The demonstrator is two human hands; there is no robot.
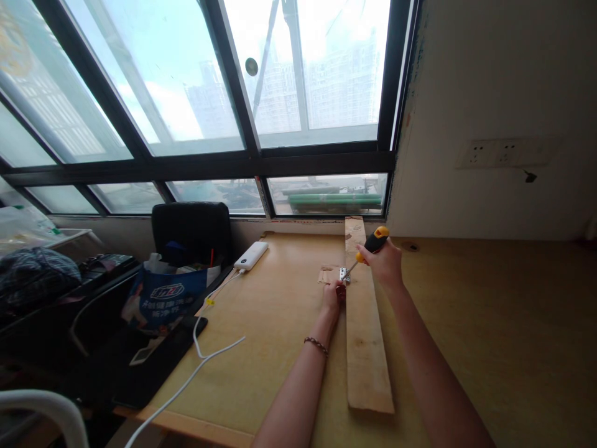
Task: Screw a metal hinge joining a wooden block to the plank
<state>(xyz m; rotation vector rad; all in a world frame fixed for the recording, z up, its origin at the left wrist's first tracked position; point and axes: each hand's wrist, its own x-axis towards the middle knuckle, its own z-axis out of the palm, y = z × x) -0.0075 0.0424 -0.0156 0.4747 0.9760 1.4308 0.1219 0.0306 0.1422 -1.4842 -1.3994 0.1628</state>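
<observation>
A yellow-and-black screwdriver (375, 239) is gripped by its handle in my right hand (388, 264), above the plank's right side. Its shaft slants down to the left, and the tip meets a small silver metal hinge (344, 274). The hinge lies at the left edge of a long wooden plank (366, 348). My left hand (333, 297) is closed with its fingertips at the hinge's lower edge, beside the plank; the fingertips are partly hidden. A short, rough piece of wood (328, 274) lies just left of the hinge.
The plank rests on a wooden table (275, 317) beneath the window. A white power bank (252, 256) with a white cable (212, 356) lies on the left side. Beyond the table's left edge stand a black chair (191, 227) and a blue bag (163, 302).
</observation>
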